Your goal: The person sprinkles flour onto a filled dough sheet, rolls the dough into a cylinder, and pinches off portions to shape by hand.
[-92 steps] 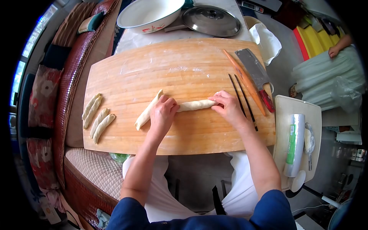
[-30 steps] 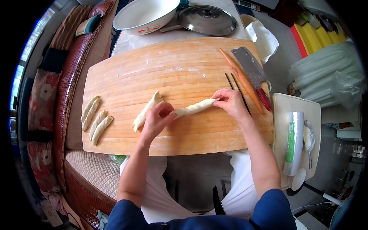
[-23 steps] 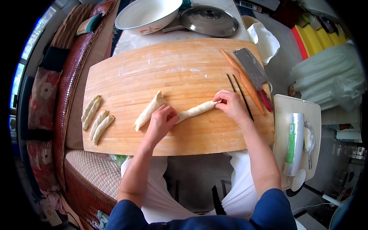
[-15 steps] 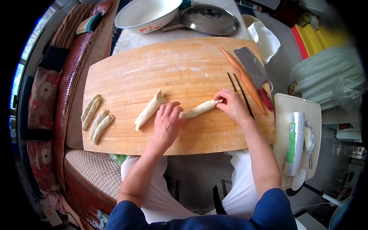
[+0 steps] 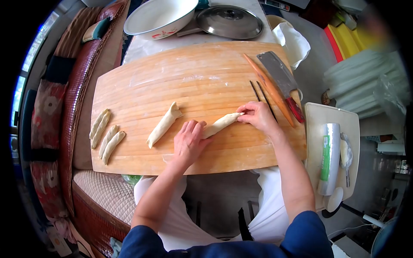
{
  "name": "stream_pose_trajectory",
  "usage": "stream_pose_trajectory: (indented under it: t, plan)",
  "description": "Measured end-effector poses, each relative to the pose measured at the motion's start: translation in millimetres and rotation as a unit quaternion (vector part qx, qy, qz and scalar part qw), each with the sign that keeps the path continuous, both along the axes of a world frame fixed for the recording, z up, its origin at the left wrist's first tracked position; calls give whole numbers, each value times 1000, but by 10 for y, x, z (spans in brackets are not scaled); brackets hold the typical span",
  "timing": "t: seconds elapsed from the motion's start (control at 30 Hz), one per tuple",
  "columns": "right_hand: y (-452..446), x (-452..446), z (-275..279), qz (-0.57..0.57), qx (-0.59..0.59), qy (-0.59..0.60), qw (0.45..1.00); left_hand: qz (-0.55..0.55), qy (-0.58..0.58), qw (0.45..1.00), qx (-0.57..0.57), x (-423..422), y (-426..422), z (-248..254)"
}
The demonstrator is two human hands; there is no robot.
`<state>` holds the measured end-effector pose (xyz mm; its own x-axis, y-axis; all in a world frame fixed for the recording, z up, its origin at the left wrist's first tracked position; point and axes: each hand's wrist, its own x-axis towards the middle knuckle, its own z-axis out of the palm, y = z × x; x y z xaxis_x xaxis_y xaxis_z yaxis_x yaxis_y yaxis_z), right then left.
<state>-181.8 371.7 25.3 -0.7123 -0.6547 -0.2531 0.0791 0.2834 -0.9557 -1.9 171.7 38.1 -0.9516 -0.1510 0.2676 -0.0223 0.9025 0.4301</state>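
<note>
A pale dough roll lies slantwise on the wooden board between my two hands. Its right end is pinched by the thumb and fingertips of my right hand. My left hand closes on the other end, with the thumb along its near side and the fingers hiding the tip. To the left of that hand lies a thicker dough roll, apart from it. Several thin dough strips rest in pairs near the board's left edge.
Beyond my right hand are black chopsticks, a tapered rolling pin and a cleaver on the wooden board. An enamel basin and pan lid stand behind. A cling film roll lies on a stool at right.
My left hand has lowered its fingers and closed on the left end of the dough roll. My right hand keeps its pinch. The whole view has shifted slightly.
</note>
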Motion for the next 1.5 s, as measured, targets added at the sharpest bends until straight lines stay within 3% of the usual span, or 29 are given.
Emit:
stream_pose_trajectory:
  t: [0.17,0.27,0.37,0.47,0.57,0.67,0.87,1.07,1.17,1.27,1.43,1.5]
  plan:
    - [-1,-19,-30,-10,-22,32,999,1,34,999,42,64,-163,-49]
    - [-3,-44,-45,-12,-29,27,999,54,-32,977,203,58,-259,16]
    - [-15,-65,-84,3,-4,71,997,68,-48,969,233,26,-335,99]
    - [-55,-65,-134,23,-5,130,991,37,-3,989,144,30,-363,21]
    - [-59,-51,-150,19,-20,144,989,42,3,991,127,86,-364,16]
    - [-46,-37,-122,29,-14,172,985,50,-66,977,194,170,-338,137]
    - [-82,29,34,24,7,163,986,32,-7,980,197,177,-443,-55]
    - [-27,-52,19,30,21,226,974,123,-79,887,437,167,-534,25]
    - [-41,-70,-79,46,16,247,968,101,-54,949,294,142,-489,-17]
    - [-45,-53,-100,41,12,238,970,75,-18,974,212,134,-463,-23]
    - [-91,36,94,29,4,165,986,70,-4,982,176,150,-438,-17]
    - [-106,41,55,22,16,198,980,74,-12,981,181,144,-415,2]
